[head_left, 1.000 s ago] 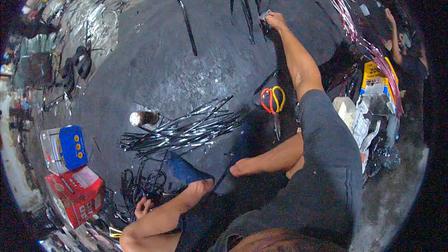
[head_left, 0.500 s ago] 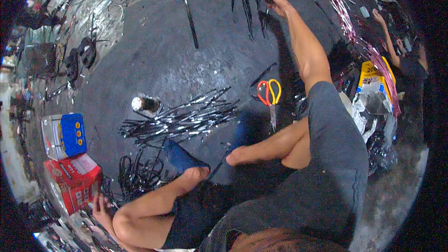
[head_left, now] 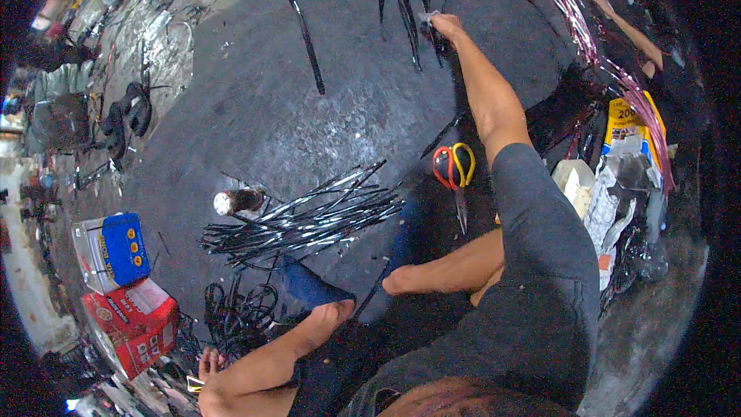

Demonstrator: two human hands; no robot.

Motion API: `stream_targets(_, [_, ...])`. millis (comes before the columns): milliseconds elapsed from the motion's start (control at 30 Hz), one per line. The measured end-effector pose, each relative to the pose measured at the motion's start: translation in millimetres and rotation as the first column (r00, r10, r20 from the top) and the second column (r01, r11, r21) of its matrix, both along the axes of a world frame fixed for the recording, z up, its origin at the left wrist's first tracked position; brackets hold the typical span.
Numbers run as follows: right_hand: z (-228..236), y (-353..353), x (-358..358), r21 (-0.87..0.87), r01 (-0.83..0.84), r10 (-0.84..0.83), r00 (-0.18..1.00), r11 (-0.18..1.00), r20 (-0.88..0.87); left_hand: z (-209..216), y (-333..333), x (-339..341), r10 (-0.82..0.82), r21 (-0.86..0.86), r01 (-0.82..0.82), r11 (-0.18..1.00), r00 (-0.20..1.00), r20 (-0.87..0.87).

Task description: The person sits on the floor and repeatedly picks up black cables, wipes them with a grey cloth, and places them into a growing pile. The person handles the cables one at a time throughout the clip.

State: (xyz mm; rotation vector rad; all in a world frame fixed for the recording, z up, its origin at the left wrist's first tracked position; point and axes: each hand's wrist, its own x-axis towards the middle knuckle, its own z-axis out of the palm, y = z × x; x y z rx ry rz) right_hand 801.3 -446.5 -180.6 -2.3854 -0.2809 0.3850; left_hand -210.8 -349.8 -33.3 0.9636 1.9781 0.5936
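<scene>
At the upper centre, on the end of an outstretched arm, right hand (head_left: 445,26), fingers together and clamped on a small pale grey thing (head_left: 431,17), too small and blurred to identify. Just beside those fingertips, long black strips (head_left: 409,27) hanging or lying in a loose row up to the top edge; held as well or merely touched, impossible to tell.

At the lower left, left hand (head_left: 210,361), partly hidden behind the bent knee, a few fingers raised in view; any hold in that palm impossible to make out.

Farther from the right hand, to its left, a lone black strip (head_left: 309,50) on the dark grey ground. Below the forearm, scissors (head_left: 459,192) with one red and one yellow handle, tips towards the lower edge. Left of the scissors, a spread bundle of shiny black strips (head_left: 309,220), with a dark cylinder (head_left: 244,200), white at one end, close by.

Above the left hand, a black tangle (head_left: 239,309); left of that, a red box (head_left: 139,320) below a blue-and-white box (head_left: 122,251). Far right, pink shiny strips (head_left: 573,19) and another person's arm (head_left: 633,37).
</scene>
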Motion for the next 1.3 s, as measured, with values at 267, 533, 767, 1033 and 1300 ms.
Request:
stream_targets(267, [3.0, 20.3, 62.0, 0.524, 0.109, -0.016, 0.984, 0.845, -0.178, -23.5, -8.9, -13.0, 0.051, -0.096, -0.056, 0.994, 0.997, -0.053])
stream_targets(533, [246.8, 13.4, -12.3, 0.884, 0.148, 0.307, 0.901, 0.444, -0.305, 121.8, 42.8, 64.1, -0.31, 0.23, 0.326, 0.917, 0.945, -0.106])
stream_targets(767, [372.9, -42.2, -156.3, 0.746, -0.319, 0.544, 0.836, 0.585, -0.069, 253.5, -6.2, 236.5, -0.705, 0.622, 0.626, 0.471, 0.691, -0.16])
stream_targets(1033, [358.0, -91.4, -418.0, 0.534, -0.805, 0.964, 0.252, 0.259, -0.087, 206.6, -110.6, 354.5, -0.93, 0.622, 0.711, 0.327, 0.357, 0.081])
stream_targets(1300, [290.5, -143.1, -468.4, 0.657, -0.609, 0.886, 0.409, 0.443, -0.218, 170.3, -184.0, 322.1, -0.845, 0.57, 0.626, 0.532, 0.356, 0.398])
